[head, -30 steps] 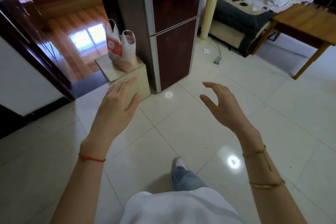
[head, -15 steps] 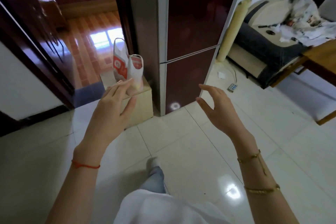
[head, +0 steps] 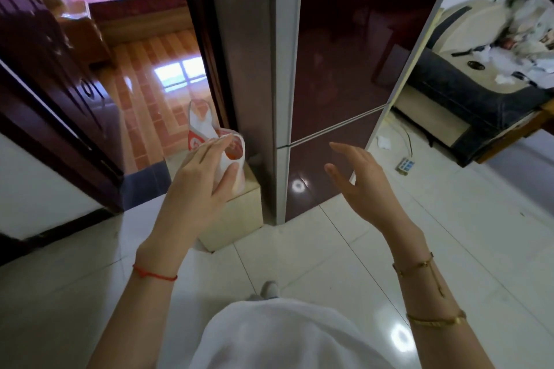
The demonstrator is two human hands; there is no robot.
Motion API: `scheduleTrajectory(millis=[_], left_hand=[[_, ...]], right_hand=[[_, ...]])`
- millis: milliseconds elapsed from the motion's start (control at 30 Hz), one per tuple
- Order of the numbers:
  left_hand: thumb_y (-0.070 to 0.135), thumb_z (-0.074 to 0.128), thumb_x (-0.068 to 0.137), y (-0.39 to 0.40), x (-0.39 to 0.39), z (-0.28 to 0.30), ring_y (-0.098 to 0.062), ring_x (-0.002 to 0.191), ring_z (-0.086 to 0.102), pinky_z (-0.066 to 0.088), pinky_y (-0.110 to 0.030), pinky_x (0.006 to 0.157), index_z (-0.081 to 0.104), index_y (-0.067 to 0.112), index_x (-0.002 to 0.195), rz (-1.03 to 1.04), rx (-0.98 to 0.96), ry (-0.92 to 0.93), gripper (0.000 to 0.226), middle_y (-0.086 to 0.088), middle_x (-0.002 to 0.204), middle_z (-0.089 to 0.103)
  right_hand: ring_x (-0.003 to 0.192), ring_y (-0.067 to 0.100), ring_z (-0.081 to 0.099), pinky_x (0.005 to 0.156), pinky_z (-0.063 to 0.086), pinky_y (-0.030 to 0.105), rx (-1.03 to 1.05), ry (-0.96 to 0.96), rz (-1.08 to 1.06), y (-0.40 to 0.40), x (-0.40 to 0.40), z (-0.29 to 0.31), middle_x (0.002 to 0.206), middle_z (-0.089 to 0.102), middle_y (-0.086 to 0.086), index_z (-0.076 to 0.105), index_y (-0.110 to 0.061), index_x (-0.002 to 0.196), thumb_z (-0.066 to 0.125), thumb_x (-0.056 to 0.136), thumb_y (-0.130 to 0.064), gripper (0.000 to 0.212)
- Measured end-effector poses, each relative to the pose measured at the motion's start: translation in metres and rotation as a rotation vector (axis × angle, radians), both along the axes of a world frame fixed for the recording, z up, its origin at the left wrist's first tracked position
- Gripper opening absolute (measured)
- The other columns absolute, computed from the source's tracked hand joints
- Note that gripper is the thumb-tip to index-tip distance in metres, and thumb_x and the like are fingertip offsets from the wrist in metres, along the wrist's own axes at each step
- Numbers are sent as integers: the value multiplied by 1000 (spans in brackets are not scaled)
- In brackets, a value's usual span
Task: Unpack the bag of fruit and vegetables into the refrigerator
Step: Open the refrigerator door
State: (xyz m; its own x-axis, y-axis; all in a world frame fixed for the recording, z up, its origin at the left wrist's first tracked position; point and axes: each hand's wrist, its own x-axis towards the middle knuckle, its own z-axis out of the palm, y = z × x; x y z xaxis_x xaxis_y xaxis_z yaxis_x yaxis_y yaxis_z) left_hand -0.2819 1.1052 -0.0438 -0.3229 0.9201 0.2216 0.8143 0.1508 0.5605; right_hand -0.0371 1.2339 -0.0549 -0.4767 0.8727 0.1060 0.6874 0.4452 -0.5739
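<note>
A white plastic bag (head: 200, 129) with red print stands on a low beige box (head: 236, 219) at the left side of the refrigerator (head: 335, 75). Something orange shows through the bag's open top. The refrigerator is dark maroon with two doors, both closed. My left hand (head: 201, 186) is stretched out in front of the bag, fingers straight, covering its lower part; whether it touches the bag I cannot tell. My right hand (head: 362, 180) hangs open in front of the lower refrigerator door, holding nothing.
A dark open door (head: 60, 93) and a doorway to a wood-floored room lie at the left. A sofa (head: 467, 90) heaped with clutter and the corner of a wooden table (head: 515, 135) stand at the right. A power strip (head: 406, 165) lies on the white tile floor.
I have stepped closer to the refrigerator and the bag. My left hand has reached forward to the bag, and my right hand has come up near the lower door.
</note>
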Motion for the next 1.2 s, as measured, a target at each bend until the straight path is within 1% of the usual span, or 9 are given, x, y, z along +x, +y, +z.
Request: scheduleTrajectory(millis=[67, 233, 333, 533, 700, 833, 900, 1000, 1200], left_hand=[[39, 45, 96, 17, -8, 1, -26, 134, 49, 43, -44, 109, 45, 13, 142, 1, -16, -11, 53, -8, 144, 51], [53, 33, 88, 44, -16, 3, -28, 134, 48, 42, -43, 109, 44, 15, 143, 7, -51, -33, 68, -7, 145, 51], [55, 31, 87, 55, -18, -1, -30, 135, 48, 44, -48, 109, 43, 14, 144, 6, -65, -43, 71, -9, 145, 51], [55, 32, 90, 72, -11, -5, -29, 136, 46, 46, -53, 105, 40, 19, 145, 17, -88, -87, 67, -7, 146, 50], [50, 39, 94, 92, -4, -9, -29, 135, 44, 42, -57, 107, 37, 26, 146, 48, -105, -115, 57, -5, 146, 47], [64, 28, 89, 116, -7, -14, -28, 131, 49, 43, -59, 104, 34, 35, 144, 83, -95, -167, 62, -1, 144, 49], [61, 35, 92, 130, -8, -12, -27, 130, 50, 43, -57, 105, 33, 34, 145, 112, -67, -192, 59, -1, 145, 48], [35, 46, 100, 156, -7, -5, -21, 132, 48, 40, -38, 110, 33, 25, 149, 104, 18, -261, 52, -3, 152, 42], [28, 54, 98, 225, -26, 1, -21, 140, 41, 39, -43, 114, 35, 20, 148, 116, 119, -293, 54, -2, 153, 41]], right_hand=[[135, 16, 43, 108, 36, 29, -12, 3, -3, 14, -10, 1, 145, 49, -2, 45, -22, 143, 52, 97, -39, 49], [134, 16, 44, 108, 36, 28, -28, -1, -7, 38, -22, 1, 143, 51, -2, 47, -21, 142, 52, 97, -38, 48], [134, 16, 44, 108, 36, 29, -57, -10, 2, 47, -24, -1, 144, 50, -2, 45, -23, 143, 50, 98, -39, 48], [134, 17, 44, 109, 38, 32, -65, -24, 26, 63, -23, -1, 144, 49, -1, 44, -22, 143, 49, 97, -40, 49], [134, 20, 44, 111, 39, 37, -35, -21, 47, 81, -25, 3, 144, 50, 0, 44, -22, 143, 49, 98, -39, 49], [134, 21, 43, 111, 39, 39, 22, -6, 67, 102, -34, 13, 143, 51, 3, 45, -20, 143, 51, 98, -36, 49], [136, 20, 41, 112, 37, 37, 69, -1, 90, 116, -41, 21, 143, 50, 3, 45, -19, 143, 53, 98, -34, 49], [136, 21, 39, 113, 37, 40, 195, 14, 133, 142, -56, 38, 142, 50, 3, 47, -17, 142, 53, 98, -34, 48], [142, 27, 32, 117, 30, 41, 593, 66, 188, 194, -107, 86, 146, 46, 7, 47, -11, 140, 53, 97, -31, 49]])
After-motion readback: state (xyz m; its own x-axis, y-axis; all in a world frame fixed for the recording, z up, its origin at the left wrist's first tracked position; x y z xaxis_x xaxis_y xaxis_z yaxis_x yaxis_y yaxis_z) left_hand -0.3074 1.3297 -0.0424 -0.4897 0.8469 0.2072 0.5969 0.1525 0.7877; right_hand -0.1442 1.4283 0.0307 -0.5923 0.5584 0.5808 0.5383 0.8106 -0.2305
